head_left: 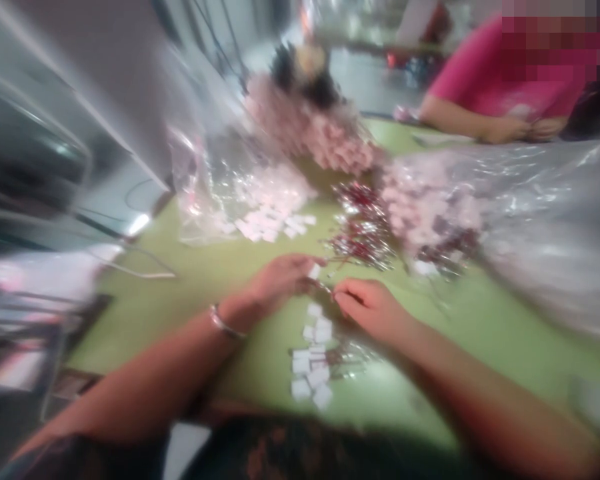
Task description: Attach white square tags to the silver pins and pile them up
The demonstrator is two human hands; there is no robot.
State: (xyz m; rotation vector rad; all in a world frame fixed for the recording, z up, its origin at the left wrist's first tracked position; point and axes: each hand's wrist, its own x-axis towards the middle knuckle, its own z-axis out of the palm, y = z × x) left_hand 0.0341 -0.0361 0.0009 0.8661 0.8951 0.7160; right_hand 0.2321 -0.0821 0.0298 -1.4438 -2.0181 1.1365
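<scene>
Over the green table (195, 320), my left hand (283, 280) grips a small white tag (314, 271) between its fingers. My right hand (367, 303) is closed in a pinch on a thin red and silvery strand (324, 287), which runs across to the tag. Blur hides how the two are joined. Just below my hands lie several white tags (310, 363), with red and silvery strands (353, 360) stretching to their right. Beyond my right hand is a pile of loose red and silver strands (363, 233).
A clear plastic bag (200, 173) with pale pieces spilling out stands at the back left. Pink bundles (330, 140) lie at the back. A large plastic bag (545, 233) fills the right side. Across the table sits a person in a pink top (480, 73).
</scene>
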